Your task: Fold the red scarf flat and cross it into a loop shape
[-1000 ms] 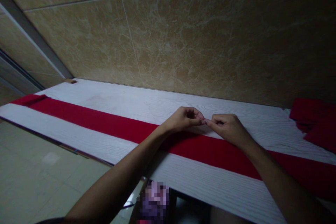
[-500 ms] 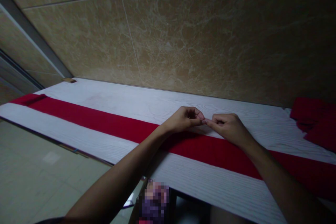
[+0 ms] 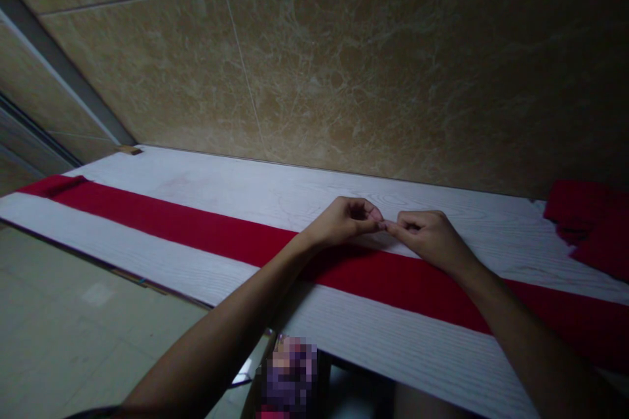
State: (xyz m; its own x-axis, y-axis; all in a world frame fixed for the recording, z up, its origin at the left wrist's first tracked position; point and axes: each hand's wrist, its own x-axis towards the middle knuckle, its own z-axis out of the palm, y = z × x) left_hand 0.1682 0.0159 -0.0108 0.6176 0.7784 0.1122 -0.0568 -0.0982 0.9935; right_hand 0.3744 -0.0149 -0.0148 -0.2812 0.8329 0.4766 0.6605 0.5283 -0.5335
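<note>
A long strip of red cloth (image 3: 187,222) lies flat along the white wood-grain table (image 3: 236,190), with a fold near its far left end. Over the strip's far edge, my left hand (image 3: 346,219) is closed in a pinch, thumb against fingertips. My right hand (image 3: 427,236) is closed too, and its thumb and finger tips meet the left fingertips. Whatever lies between the fingertips is too small to make out. Both forearms cross above the cloth.
Bunched red cloth (image 3: 590,226) sits at the table's right end. A tan tiled wall (image 3: 334,78) rises behind the table. A small brown block (image 3: 128,150) lies at the far left corner. Pale floor tiles (image 3: 73,314) show at lower left.
</note>
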